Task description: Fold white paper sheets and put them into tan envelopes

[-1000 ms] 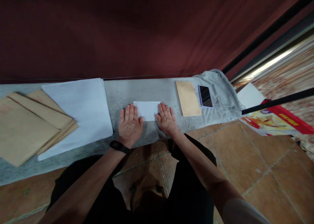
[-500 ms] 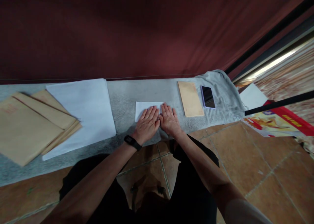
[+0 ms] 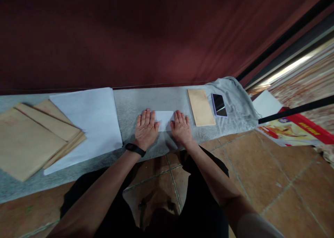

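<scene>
A folded sheet of white paper (image 3: 164,120) lies flat on the grey cloth in front of me. My left hand (image 3: 146,126) rests palm down over its left end, fingers stretched out and pointing away from me. On the right end lies my right hand (image 3: 181,127), also flat with its fingers extended. Both ends of the paper are hidden beneath the hands, while its middle shows between them. Just right of my right hand is a single brown envelope (image 3: 201,107).
Large white sheets (image 3: 91,120) lie to the left, partly covered by a stack of brown envelopes (image 3: 33,137). A phone (image 3: 219,105) sits right of the single envelope. The grey cloth (image 3: 138,97) covers the narrow bench. A red and yellow box (image 3: 294,128) is beyond its right end.
My left hand has slid left across the paper, away from my right hand, uncovering the middle. My right hand stays at the right end.
</scene>
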A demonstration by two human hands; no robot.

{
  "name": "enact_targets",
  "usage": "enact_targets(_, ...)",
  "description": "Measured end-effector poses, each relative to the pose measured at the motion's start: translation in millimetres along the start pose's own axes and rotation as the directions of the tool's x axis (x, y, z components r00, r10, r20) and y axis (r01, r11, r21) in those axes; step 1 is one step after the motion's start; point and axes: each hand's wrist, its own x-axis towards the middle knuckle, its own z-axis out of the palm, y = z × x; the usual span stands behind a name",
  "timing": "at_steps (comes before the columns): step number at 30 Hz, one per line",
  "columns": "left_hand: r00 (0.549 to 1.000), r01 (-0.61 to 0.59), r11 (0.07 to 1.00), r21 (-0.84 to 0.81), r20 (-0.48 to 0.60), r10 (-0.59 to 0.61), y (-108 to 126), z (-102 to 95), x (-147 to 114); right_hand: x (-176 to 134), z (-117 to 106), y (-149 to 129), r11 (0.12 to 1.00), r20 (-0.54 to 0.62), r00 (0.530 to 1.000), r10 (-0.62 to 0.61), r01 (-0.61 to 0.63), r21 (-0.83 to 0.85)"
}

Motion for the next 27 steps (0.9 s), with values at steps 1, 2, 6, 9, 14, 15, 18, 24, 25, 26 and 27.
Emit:
enact_targets(1,1.000,0.007,1.000,0.000,-0.011,-0.007,0.0,-0.5,-0.4,1.1,-0.4,-3.6,1.000,-0.011,1.000,-0.001,0.001,0.002)
enact_targets(2,1.000,0.009,1.000,-0.001,-0.023,-0.009,0.1,-1.0,-0.9,1.9,-0.1,-8.4,1.000,-0.017,1.000,-0.017,0.018,0.009)
enact_targets(6,0.997,-0.081,0.997,-0.005,0.000,0.081,0.3,-3.3,-3.6,1.6,8.2,-32.7,0.974,0.017,0.977,-0.213,0.211,0.080)
enact_targets(9,0.988,-0.132,0.991,-0.002,0.080,0.132,0.8,-3.9,-5.2,0.0,16.1,-43.1,0.962,0.034,0.965,-0.260,0.255,0.095)
enact_targets(14,0.991,-0.101,0.995,-0.007,0.089,0.101,2.0,-2.3,-5.2,0.3,19.6,-36.0,0.971,0.021,0.972,-0.234,0.232,0.055)
enact_targets(15,0.993,-0.091,0.996,-0.013,0.078,0.092,1.6,-2.0,-5.0,0.6,19.3,-33.3,0.972,0.016,0.973,-0.232,0.231,0.050)
enact_targets(18,0.997,-0.062,0.998,-0.032,0.037,0.063,-1.1,-1.5,-4.4,1.8,17.6,-25.3,0.975,-0.002,0.976,-0.218,0.218,0.033)
enact_targets(24,1.000,-0.016,0.999,-0.039,-0.017,0.015,-4.9,-1.1,-3.7,5.5,15.0,-7.9,0.985,-0.010,0.985,-0.173,0.174,0.018)
enact_targets(25,1.000,-0.009,0.999,-0.039,-0.022,0.008,-5.2,-0.8,-3.6,6.2,15.0,-4.9,0.986,-0.011,0.986,-0.167,0.167,0.019)
enact_targets(26,1.000,-0.004,0.999,-0.039,-0.026,0.003,-5.6,-0.5,-3.6,6.8,15.2,-2.0,0.987,-0.012,0.987,-0.160,0.161,0.017)
enact_targets(27,1.000,0.000,0.999,-0.039,-0.028,-0.001,-6.2,-0.4,-3.7,7.3,15.3,0.8,0.988,-0.014,0.988,-0.153,0.153,0.015)
